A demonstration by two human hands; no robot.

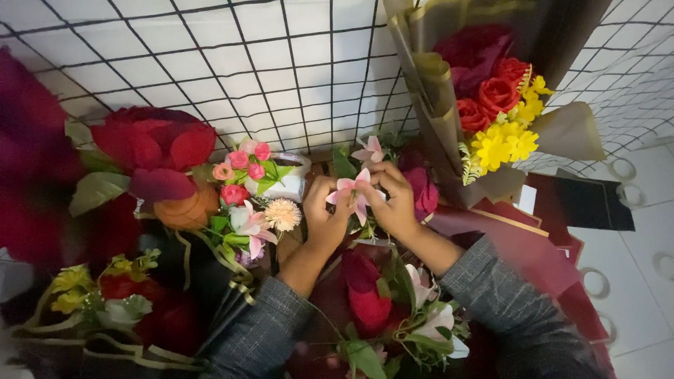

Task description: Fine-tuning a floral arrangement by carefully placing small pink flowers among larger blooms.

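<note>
Both hands, left hand (324, 219) and right hand (393, 203), pinched together on a pink lily bloom (354, 193), centre, above the red rose bouquet (365, 295). Petals look light, soft, easily creased; best held at the stem base.

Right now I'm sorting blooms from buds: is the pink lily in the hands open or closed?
Open. The pink lily spreads its petals outward between the left hand and right hand.

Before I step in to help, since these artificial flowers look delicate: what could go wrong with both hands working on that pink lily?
Both hands pinch the pink lily, so its thin petals might bend or tear. The forearms lie over the red rose bouquet and may crush its blooms. The wrapped red and yellow bouquet leans on the wire grid close by; a bump could tip it.
</note>
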